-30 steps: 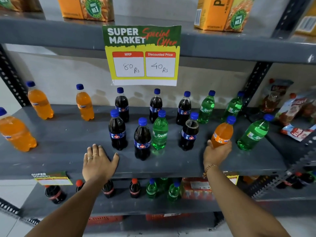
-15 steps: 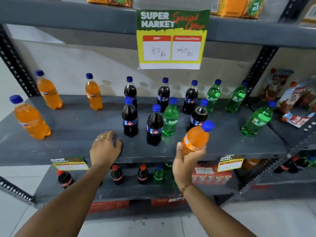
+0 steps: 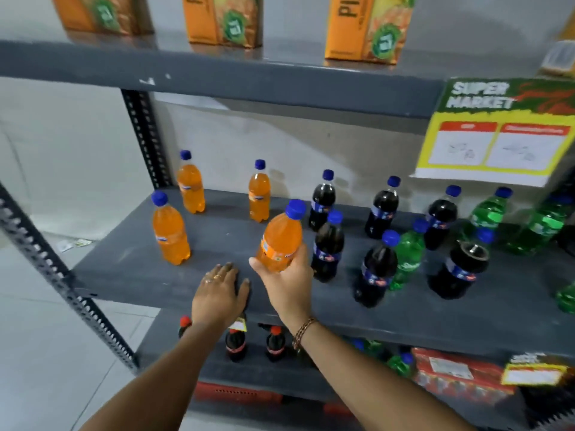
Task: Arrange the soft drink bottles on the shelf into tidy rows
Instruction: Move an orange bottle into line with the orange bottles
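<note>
My right hand (image 3: 287, 283) grips an orange soda bottle (image 3: 281, 237) with a blue cap, held tilted just above the grey shelf (image 3: 130, 269). My left hand (image 3: 219, 293) lies flat on the shelf's front edge, fingers spread, holding nothing. Three more orange bottles stand to the left: one near the front (image 3: 170, 233) and two at the back (image 3: 190, 186) (image 3: 259, 194). Dark cola bottles (image 3: 328, 247) and green bottles (image 3: 407, 256) stand in loose rows to the right of the held bottle.
A price sign (image 3: 494, 132) hangs from the upper shelf at the right. Orange cartons (image 3: 222, 20) stand on the top shelf. The lower shelf holds small cola bottles (image 3: 235, 342) and a red pack (image 3: 460, 374). A perforated steel upright (image 3: 62, 275) frames the left side.
My right hand lifted the orange bottle from the shelf's right side and carried it left, past the cola bottles. The view swung left. My left hand stayed on the shelf edge.
</note>
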Demonstrator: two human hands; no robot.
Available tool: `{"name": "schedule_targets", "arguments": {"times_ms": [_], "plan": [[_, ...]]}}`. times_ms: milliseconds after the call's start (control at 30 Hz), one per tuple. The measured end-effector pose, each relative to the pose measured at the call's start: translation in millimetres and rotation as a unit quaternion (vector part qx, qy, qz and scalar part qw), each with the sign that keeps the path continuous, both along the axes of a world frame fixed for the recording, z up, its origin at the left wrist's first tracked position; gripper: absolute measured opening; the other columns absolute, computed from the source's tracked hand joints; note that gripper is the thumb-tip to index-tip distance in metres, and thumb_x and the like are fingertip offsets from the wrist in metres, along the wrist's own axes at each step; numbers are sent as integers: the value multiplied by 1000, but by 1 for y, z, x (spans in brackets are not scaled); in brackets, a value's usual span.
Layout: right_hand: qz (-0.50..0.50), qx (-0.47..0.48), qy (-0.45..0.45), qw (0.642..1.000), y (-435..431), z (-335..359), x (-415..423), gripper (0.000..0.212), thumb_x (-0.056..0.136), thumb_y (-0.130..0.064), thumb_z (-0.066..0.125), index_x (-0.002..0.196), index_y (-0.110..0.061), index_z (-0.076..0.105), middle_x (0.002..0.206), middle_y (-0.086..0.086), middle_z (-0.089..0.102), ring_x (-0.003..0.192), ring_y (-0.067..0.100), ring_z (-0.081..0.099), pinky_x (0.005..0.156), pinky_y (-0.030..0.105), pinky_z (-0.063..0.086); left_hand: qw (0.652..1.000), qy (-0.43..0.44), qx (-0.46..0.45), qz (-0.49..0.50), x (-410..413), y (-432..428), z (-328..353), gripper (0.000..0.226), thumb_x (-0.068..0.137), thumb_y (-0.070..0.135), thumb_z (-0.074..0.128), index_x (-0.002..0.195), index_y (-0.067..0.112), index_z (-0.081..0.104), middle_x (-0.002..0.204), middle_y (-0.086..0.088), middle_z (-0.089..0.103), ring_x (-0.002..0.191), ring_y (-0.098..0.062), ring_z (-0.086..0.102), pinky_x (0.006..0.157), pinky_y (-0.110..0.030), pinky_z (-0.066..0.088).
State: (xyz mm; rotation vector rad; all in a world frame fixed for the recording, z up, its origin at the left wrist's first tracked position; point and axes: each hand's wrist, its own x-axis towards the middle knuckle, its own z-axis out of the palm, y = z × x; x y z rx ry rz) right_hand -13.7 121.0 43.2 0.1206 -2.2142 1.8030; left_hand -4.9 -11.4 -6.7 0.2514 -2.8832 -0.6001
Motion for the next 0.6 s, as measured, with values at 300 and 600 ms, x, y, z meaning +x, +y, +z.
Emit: {"name": "schedule_targets", "arguments": {"times_ms": [300,600], "plan": [[-70,85,-89,990,-39,-28,-63,67,53,-35,86,99,-10,44,98,14,62,89,33,60,77,46,54,1000,-10,-5,-10,-10,-4,-3,53,92,37,38,137,8,37,149,-11,35,140,-27,23,116,-37,19],[-33,127,-81,988,-49,-37,-61,74,55,-37,85,111,-12,43,112,11,59,104,32,56,83,46,54,1000,5,-26,-4,-11,-11,-6,48,91,35,40,131,7,44,144,-12,43,137,-28,30,113,-39,26]]}}
